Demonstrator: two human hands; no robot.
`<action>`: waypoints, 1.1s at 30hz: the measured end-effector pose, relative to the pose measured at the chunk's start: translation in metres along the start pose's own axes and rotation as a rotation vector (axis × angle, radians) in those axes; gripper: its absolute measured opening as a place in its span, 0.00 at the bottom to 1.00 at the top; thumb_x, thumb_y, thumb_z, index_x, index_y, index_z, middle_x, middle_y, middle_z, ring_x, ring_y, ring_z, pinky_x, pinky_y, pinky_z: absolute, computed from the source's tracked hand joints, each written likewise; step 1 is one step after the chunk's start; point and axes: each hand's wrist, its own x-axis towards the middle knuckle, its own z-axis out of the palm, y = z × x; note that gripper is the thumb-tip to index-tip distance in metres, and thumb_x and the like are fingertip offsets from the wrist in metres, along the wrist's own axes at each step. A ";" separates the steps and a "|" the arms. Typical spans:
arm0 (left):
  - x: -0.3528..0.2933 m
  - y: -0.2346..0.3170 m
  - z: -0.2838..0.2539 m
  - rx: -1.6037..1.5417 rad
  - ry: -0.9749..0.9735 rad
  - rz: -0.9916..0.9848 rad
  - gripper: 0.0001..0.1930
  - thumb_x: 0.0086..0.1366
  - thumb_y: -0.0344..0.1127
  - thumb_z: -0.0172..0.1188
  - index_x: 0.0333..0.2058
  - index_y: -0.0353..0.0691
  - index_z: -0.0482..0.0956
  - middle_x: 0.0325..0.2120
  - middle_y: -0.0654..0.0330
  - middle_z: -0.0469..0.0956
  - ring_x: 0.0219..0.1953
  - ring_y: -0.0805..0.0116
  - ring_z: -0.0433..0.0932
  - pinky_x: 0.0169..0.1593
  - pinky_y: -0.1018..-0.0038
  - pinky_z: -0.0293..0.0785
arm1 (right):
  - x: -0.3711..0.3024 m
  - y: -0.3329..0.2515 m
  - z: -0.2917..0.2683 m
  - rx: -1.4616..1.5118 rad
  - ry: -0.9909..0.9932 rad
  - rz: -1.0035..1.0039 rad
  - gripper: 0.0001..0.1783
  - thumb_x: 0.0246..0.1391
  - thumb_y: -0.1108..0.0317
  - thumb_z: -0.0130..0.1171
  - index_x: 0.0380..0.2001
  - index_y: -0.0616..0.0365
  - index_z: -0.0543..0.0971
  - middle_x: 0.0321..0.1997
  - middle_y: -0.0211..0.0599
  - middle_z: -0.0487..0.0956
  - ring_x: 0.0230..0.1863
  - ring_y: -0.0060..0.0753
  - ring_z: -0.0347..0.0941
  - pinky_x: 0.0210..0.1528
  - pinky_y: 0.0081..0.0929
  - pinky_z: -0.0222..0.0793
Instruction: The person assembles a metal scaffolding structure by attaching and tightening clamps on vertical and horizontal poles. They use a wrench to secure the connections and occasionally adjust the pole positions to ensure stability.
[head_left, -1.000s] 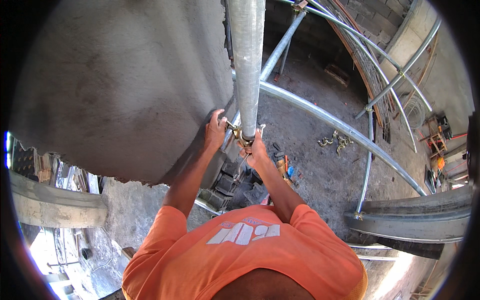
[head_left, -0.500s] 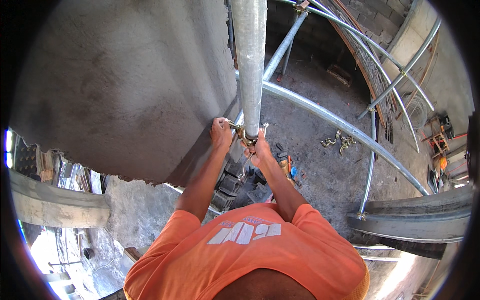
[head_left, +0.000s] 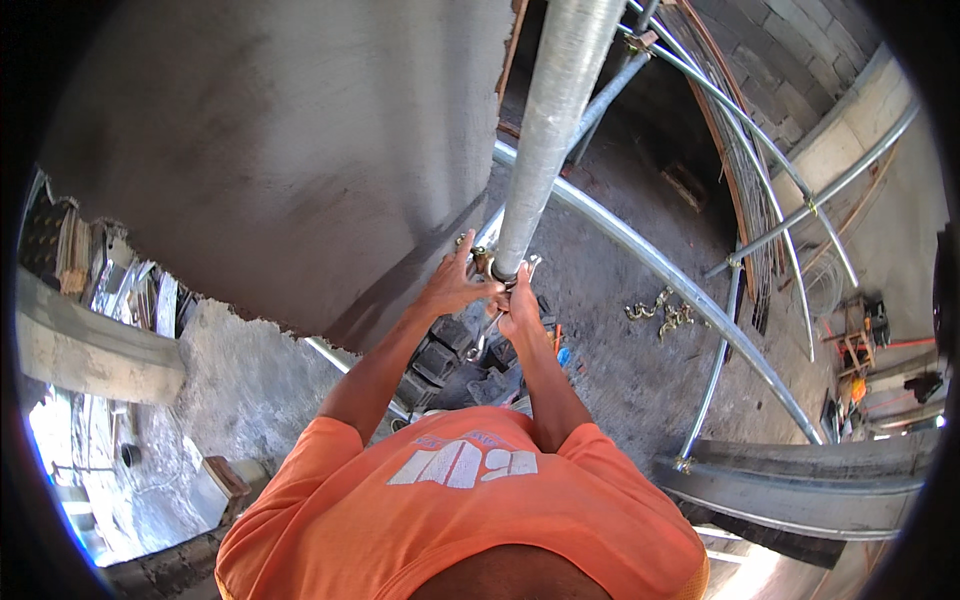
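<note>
As hands (head_left: 490, 295) grip it, brassy clamp (head_left: 500, 268), grey scaffold tube (head_left: 545, 140)

dull galvanised metal pole (head_left: 545, 150), rough grey plaster wall (head_left: 280, 160), brassy metal clamp (head_left: 497, 268)

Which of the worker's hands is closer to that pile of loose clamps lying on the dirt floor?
Right. The right hand sits on the pipe clamp's side toward the loose clamps; the left hand is on the far side.

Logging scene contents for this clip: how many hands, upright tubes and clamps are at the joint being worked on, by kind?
Hands: 2, left hand and right hand
Upright steel tube: 1
Brass-coloured clamp at the tube's foot: 1
Total: 4
</note>
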 end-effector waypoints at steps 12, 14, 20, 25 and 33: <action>-0.003 0.022 0.037 0.369 0.265 -0.080 0.63 0.40 0.68 0.74 0.68 0.40 0.54 0.51 0.38 0.68 0.55 0.43 0.70 0.57 0.52 0.63 | -0.010 -0.022 -0.019 -0.204 -0.077 0.111 0.27 0.66 0.33 0.41 0.31 0.46 0.67 0.19 0.16 0.60 0.15 0.13 0.49 0.19 0.17 0.55; -0.004 0.021 0.038 0.369 0.314 -0.037 0.60 0.41 0.65 0.75 0.66 0.40 0.57 0.51 0.39 0.69 0.54 0.43 0.71 0.56 0.52 0.63 | -0.011 -0.020 -0.038 -0.239 0.046 0.098 0.26 0.66 0.37 0.46 0.30 0.49 0.67 0.22 0.21 0.65 0.15 0.16 0.53 0.18 0.18 0.55; -0.005 0.018 0.042 0.416 0.408 0.042 0.56 0.40 0.64 0.75 0.64 0.42 0.60 0.46 0.42 0.72 0.48 0.46 0.74 0.52 0.53 0.65 | -0.028 0.027 -0.122 0.159 0.333 0.253 0.19 0.66 0.49 0.52 0.39 0.55 0.69 0.21 0.31 0.64 0.16 0.23 0.53 0.20 0.26 0.59; -0.003 0.009 0.035 0.370 0.246 0.037 0.58 0.46 0.68 0.71 0.68 0.39 0.55 0.55 0.35 0.66 0.57 0.40 0.69 0.58 0.48 0.64 | -0.047 0.080 -0.122 0.331 0.304 0.118 0.14 0.69 0.56 0.47 0.43 0.57 0.69 0.21 0.32 0.64 0.16 0.30 0.56 0.22 0.31 0.61; 0.003 0.004 0.033 0.325 0.182 0.055 0.56 0.50 0.71 0.66 0.67 0.36 0.57 0.53 0.35 0.68 0.57 0.37 0.69 0.59 0.47 0.65 | -0.047 0.085 -0.067 0.344 0.276 0.008 0.15 0.72 0.60 0.36 0.56 0.35 0.68 0.22 0.27 0.63 0.16 0.20 0.55 0.17 0.25 0.57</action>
